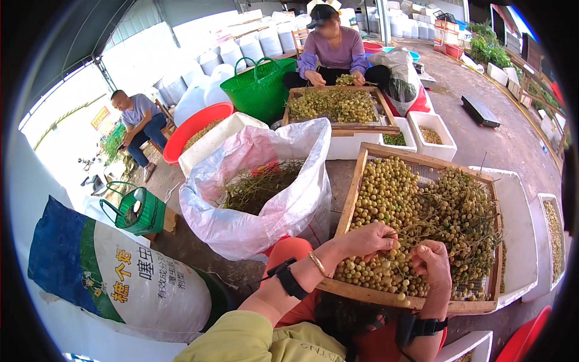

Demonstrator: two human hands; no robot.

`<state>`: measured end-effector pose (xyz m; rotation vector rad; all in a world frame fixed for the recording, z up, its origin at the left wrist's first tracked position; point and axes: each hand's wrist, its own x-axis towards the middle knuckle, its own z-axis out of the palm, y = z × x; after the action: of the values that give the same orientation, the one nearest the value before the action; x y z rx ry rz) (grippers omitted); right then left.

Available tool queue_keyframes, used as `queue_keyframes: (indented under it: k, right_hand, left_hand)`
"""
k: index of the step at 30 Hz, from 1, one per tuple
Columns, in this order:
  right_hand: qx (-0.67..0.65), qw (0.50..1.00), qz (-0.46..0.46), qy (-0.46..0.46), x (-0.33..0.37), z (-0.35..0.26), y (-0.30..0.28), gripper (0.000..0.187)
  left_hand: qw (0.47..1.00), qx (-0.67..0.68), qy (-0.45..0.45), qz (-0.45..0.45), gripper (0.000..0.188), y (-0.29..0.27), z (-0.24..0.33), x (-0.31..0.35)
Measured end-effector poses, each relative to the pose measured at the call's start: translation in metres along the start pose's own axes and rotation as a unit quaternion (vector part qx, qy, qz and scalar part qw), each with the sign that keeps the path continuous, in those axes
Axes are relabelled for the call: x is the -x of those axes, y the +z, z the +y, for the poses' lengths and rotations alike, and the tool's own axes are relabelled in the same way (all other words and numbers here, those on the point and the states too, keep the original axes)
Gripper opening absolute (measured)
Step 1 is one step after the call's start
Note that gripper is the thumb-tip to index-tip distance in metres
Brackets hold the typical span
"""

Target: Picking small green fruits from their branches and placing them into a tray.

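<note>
Over a wood-framed mesh tray point(345, 227), my left hand point(369, 239) is closed in a pinch, with small yellow-green fruit on a sprig point(395, 246) at its fingertips. Just to its right, my right hand point(432, 262) has its fingers curled together; whatever they hold is too small to make out. Loose round fruit point(386, 190) covers the tray's left side. Heaped on the right are fruit clusters point(461, 208) still on their stems. The left wrist bears a bracelet and a black strap, the right a black strap.
Left of the tray stands a white woven sack point(256, 223) of bare stems point(265, 187). Across from me a person point(335, 51) handles clusters over another tray point(295, 107). White foam boxes point(512, 229) flank my tray. A printed sack point(145, 283) and green basket point(151, 217) stand left.
</note>
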<state>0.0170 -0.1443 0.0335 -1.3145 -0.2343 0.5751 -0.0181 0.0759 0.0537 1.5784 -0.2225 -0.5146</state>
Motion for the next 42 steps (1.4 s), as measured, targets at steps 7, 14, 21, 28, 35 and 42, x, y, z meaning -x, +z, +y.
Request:
queue_keyframes:
  k: [7, 14, 21, 28, 35, 42]
  right_hand:
    - [-0.112, 0.988, -0.099, -0.042, 0.000, 0.007, -0.011, 0.024]
    - [-0.187, 0.981, -0.050, 0.015, -0.003, 0.003, 0.015, 0.028]
    - [0.034, 0.997, 0.034, -0.066, -0.002, 0.006, 0.022, 0.023]
    - [0.151, 0.985, 0.087, 0.019, 0.001, -0.013, 0.013, 0.018]
    - [0.094, 0.994, 0.019, 0.057, -0.014, 0.014, 0.009, 0.018]
    - [0.133, 0.991, -0.011, -0.015, -0.007, 0.003, 0.000, 0.030]
  left_hand:
    - [0.998, 0.060, -0.008, -0.010, 0.020, 0.004, 0.007, 0.000]
    - [0.999, 0.046, -0.009, -0.006, 0.022, 0.013, 0.000, -0.010]
    - [0.999, 0.017, -0.035, -0.007, 0.024, 0.020, -0.005, -0.016]
    - [0.999, 0.003, -0.042, 0.029, 0.026, 0.025, 0.000, -0.029]
    - [0.995, 0.062, -0.059, 0.056, 0.024, 0.015, -0.014, -0.026]
    - [0.994, 0.014, -0.089, 0.066, 0.023, 0.024, -0.002, -0.029]
